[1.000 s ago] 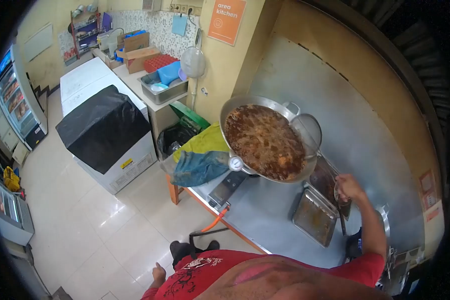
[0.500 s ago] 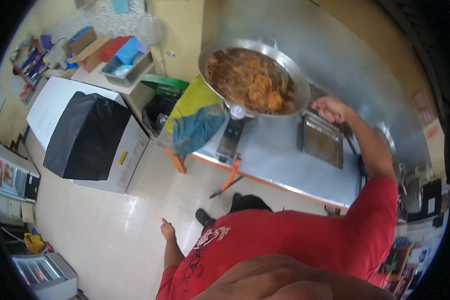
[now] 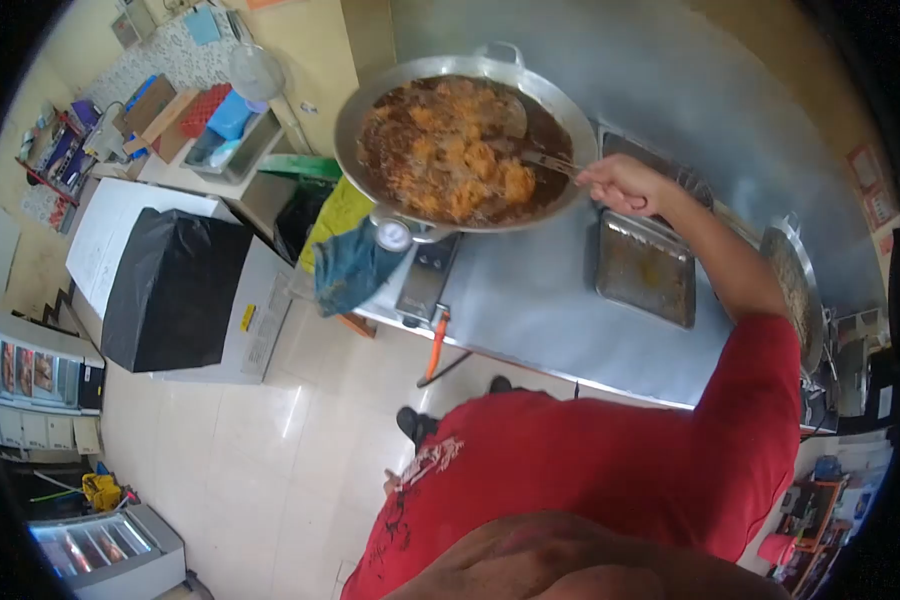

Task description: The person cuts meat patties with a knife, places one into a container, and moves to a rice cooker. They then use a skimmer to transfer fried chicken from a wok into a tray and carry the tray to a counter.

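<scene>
My right hand [image 3: 620,185] grips the handle of a wire skimmer [image 3: 515,125] whose head is in the large steel wok [image 3: 370,100]. The wok holds dark oil and several golden fried pieces [image 3: 450,160]. A round thermometer dial [image 3: 393,236] hangs at the wok's near rim. My left hand [image 3: 393,487] is down by my side above the tiled floor, mostly hidden behind my red shirt, so its fingers cannot be made out.
A greasy metal tray [image 3: 645,270] lies on the steel counter [image 3: 530,320] right of the wok. Yellow and blue cloths [image 3: 345,265] hang off the counter's left end. A white chest freezer with a black cover [image 3: 175,290] stands to the left. Another pan [image 3: 795,290] sits at right.
My right hand moved from beside the tray up to the wok and put the skimmer into the oil. The view shifted, bringing the wok closer. My left hand dropped behind my shirt.
</scene>
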The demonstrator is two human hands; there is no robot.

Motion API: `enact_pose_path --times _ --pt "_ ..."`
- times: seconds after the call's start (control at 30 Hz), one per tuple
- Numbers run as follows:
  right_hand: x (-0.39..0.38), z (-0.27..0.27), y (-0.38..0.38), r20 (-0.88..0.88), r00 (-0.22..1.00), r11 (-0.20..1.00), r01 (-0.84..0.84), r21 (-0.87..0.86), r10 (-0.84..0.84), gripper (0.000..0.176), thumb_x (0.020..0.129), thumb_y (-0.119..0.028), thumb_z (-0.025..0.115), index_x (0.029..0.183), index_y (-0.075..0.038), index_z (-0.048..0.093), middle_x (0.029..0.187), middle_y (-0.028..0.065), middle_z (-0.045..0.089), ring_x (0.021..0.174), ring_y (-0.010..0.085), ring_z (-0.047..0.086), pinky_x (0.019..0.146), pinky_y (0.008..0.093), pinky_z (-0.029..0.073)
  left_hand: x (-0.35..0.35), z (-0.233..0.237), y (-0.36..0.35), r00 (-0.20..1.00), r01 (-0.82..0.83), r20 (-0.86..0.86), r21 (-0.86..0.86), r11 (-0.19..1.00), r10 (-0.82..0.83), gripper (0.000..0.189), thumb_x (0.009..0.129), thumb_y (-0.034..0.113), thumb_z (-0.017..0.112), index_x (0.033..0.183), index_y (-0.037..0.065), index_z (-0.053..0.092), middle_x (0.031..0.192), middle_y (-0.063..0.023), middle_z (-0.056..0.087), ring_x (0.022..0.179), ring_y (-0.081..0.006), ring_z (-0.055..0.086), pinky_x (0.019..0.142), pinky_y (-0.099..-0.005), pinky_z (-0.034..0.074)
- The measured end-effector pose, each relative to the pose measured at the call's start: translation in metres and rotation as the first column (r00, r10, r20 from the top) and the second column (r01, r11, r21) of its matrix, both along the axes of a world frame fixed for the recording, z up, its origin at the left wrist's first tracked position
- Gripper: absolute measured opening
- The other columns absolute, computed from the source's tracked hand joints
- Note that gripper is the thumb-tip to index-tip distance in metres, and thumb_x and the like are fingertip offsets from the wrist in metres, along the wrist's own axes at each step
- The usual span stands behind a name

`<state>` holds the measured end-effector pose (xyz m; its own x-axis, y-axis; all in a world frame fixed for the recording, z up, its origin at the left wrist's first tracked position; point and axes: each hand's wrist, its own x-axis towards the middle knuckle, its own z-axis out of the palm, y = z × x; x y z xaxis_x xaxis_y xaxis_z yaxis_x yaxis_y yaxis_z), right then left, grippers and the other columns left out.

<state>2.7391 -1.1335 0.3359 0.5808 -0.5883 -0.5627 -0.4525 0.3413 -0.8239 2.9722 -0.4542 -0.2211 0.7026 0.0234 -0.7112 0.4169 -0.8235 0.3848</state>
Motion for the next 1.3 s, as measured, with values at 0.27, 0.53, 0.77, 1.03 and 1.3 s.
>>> enact_pose_path --times 0.27,0.53,0.77,1.03,1.3 --pt "-0.007 -0.015 -0.023 0.146 0.988 0.99 0.034 0.133 -0.054 0.018 0.099 -0.015 0.049 0.11 -0.001 0.052 0.073 0.0017 0.053 0.044 0.0023 0.038 0.031 0.0181 0.025 -0.044 0.011 -0.087 0.99 -0.122 0.028 -0.27 0.955 0.135 0.08 0.101 0.062 0.031 0.074 -0.005 0.067 0.055 -0.0109 0.057 0.044 -0.0227 0.055 0.042 -0.0358 0.044" --pt "-0.008 -0.016 -0.043 0.232 0.972 0.994 0.016 0.104 -0.04 0.012 0.102 -0.015 0.045 0.102 -0.004 0.051 0.074 0.0011 0.054 0.045 0.0021 0.038 0.033 0.0194 0.029 -0.037 0.078 -0.13 0.989 -0.104 0.092 -0.145 0.984 0.119 0.077 0.1 0.061 0.032 0.084 -0.005 0.069 0.057 -0.012 0.06 0.047 -0.0232 0.058 0.044 -0.0378 0.046" --pt "-0.019 -0.014 -0.02 0.269 0.961 0.998 0.06 0.021 -0.064 0.01 0.101 -0.013 0.046 0.097 -0.005 0.051 0.074 0.0008 0.052 0.045 0.0017 0.038 0.033 0.019 0.03 -0.011 -0.025 -0.047 0.946 0.309 0.093 0.05 0.95 -0.312 0.088 0.099 0.065 0.022 0.075 -0.002 0.073 0.063 -0.0153 0.067 0.067 -0.0295 0.068 0.072 -0.0418 0.051" --pt "-0.018 -0.001 0.05 0.254 0.957 0.987 0.153 -0.038 -0.139 0.011 0.103 -0.015 0.048 0.093 -0.009 0.05 0.074 -0.001 0.051 0.046 0.0016 0.037 0.033 0.0191 0.029 0.084 -0.021 0.005 0.942 0.322 0.119 -0.043 0.946 -0.315 0.087 0.099 0.065 0.024 0.075 -0.003 0.072 0.064 -0.0156 0.067 0.065 -0.0288 0.067 0.071 -0.0419 0.052" --pt "-0.003 0.013 0.127 0.278 0.905 0.925 0.363 -0.108 -0.323 0.011 0.102 -0.014 0.05 0.094 -0.006 0.051 0.072 -0.0007 0.051 0.045 0.0017 0.037 0.032 0.0183 0.03 0.197 0.057 -0.015 0.998 0.028 0.065 -0.128 0.991 -0.02 0.073 0.1 0.061 0.034 0.079 -0.002 0.064 0.053 -0.009 0.053 0.039 -0.0219 0.052 0.035 -0.0353 0.038"
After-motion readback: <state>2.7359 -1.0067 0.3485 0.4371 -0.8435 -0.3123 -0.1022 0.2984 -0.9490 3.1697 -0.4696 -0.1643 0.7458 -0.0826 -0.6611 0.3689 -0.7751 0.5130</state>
